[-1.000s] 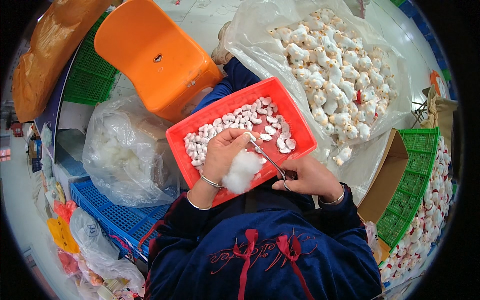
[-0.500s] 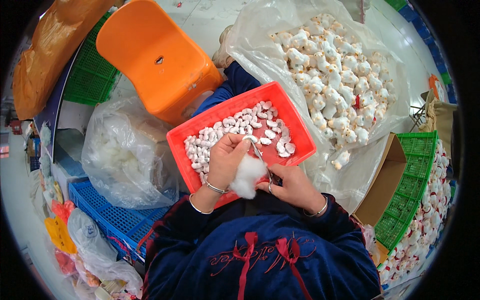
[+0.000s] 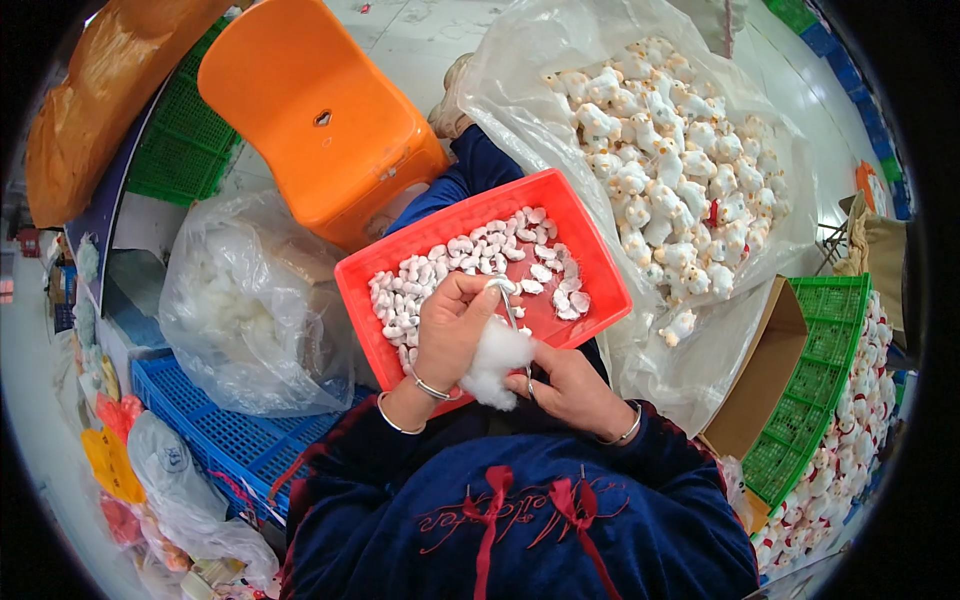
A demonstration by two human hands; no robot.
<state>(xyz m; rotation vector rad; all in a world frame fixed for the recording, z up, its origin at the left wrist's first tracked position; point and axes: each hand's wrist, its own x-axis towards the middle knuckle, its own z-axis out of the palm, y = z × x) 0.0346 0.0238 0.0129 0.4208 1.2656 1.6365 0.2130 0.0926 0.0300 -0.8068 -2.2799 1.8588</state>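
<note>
A red plastic tray [image 3: 590,262] rests on my lap and holds several small white fabric pieces [image 3: 470,262]. My left hand [image 3: 450,325] is over the tray's near edge, closed on one small white piece and a tuft of white stuffing [image 3: 497,360]. My right hand [image 3: 568,385] sits just right of the tuft and grips thin metal tweezers [image 3: 512,312], whose tip points up into the piece in my left hand.
An orange plastic stool [image 3: 310,110] stands beyond the tray. A clear bag of white stuffing [image 3: 250,305] lies at my left on a blue crate [image 3: 215,435]. A large clear bag of white plush toys [image 3: 670,170] is at right, with a green crate [image 3: 815,390] of more toys.
My right hand has slid left toward the left hand, and the tweezers have swung from lying rightward to pointing up into the held piece. The stuffing tuft stays between both hands.
</note>
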